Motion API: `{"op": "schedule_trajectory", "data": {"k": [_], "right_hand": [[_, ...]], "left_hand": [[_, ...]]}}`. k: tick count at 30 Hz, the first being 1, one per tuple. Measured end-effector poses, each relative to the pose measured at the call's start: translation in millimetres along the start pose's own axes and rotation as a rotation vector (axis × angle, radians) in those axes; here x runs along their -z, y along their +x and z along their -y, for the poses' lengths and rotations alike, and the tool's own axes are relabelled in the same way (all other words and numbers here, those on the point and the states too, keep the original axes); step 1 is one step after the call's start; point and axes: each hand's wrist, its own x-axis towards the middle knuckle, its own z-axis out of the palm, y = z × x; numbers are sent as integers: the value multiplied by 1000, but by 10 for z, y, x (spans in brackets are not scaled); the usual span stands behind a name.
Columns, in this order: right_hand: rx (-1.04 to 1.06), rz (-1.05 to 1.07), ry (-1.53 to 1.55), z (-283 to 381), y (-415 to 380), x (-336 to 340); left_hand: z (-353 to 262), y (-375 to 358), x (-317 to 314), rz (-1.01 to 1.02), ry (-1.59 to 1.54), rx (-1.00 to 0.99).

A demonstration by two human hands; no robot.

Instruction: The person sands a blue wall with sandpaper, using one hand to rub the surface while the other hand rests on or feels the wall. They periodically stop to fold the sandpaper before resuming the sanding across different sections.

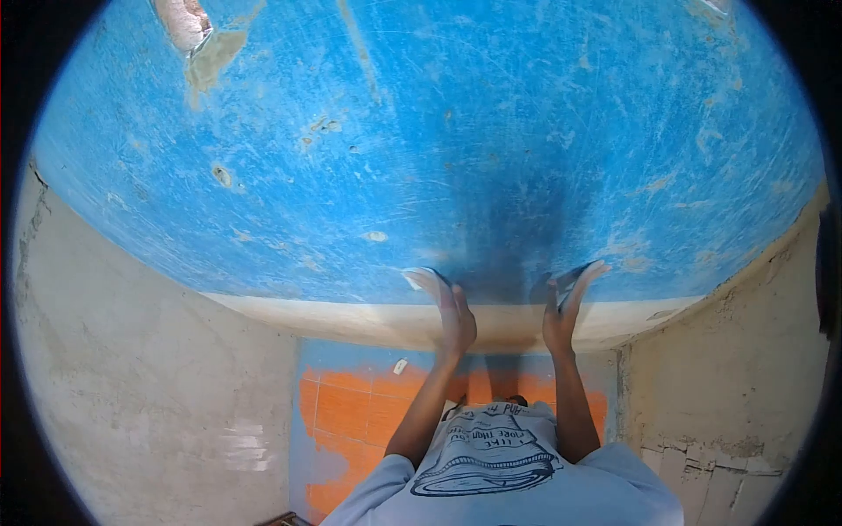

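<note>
Both hands are raised in front of a blue wall with scratches and chipped spots (368, 175). My left hand (445, 302) is pressed round a thin, pale-edged sheet (424, 275) that lies against the lower part of the blue paint. To the right, my right hand (570, 302) holds a similar thin sheet with a dark face (574, 275) against the wall. Both sheets are partly hidden by the hands and slightly blurred. A dark shadow falls on the wall between and above the hands.
A white band (360, 322) runs below the blue paint. Rough grey walls stand at left (158, 368) and right (737, 377). Below is an orange tiled floor (351, 408) with blue-grey edges and a small white piece (401, 366). Something dark lies at the bottom left.
</note>
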Motion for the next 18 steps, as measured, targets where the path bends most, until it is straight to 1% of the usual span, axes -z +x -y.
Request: {"op": "schedule_trajectory", "data": {"k": [1, 3, 5, 6, 7, 9, 12, 13, 15, 16, 17, 18], "right_hand": [[-21, 21, 17, 39, -3, 23], [-41, 81, 30, 19, -2, 147], [-42, 162, 35, -47, -29, 277], [-54, 180, 68, -56, -34, 317], [-65, 197, 100, -52, -31, 364], [-92, 219, 112, -51, -31, 394], [-119, 216, 83, -58, -44, 374], [-113, 207, 94, -60, -44, 348], [-97, 193, 99, -36, -22, 318], [-89, 187, 95, -13, -15, 314], [-82, 181, 90, -2, -12, 313], [-76, 191, 113, -40, -18, 308]], "left_hand": [[-5, 5, -4, -14, -8, 50], [85, 142, 181, -42, -22, 151], [157, 650, 643, -250, -27, 199], [566, 930, 965, -312, 109, 91], [901, 1141, 1150, -372, 244, -17], [-123, 1428, 1542, -390, -131, 189], [423, 1484, 1321, -443, 46, 130], [232, 1300, 1047, -443, 82, 62], [25, 878, 432, -358, 35, 82], [-134, 539, 123, -244, 18, 50], [-229, 266, -43, -129, 3, 19], [-221, 174, -34, -76, 2, 37]]}}
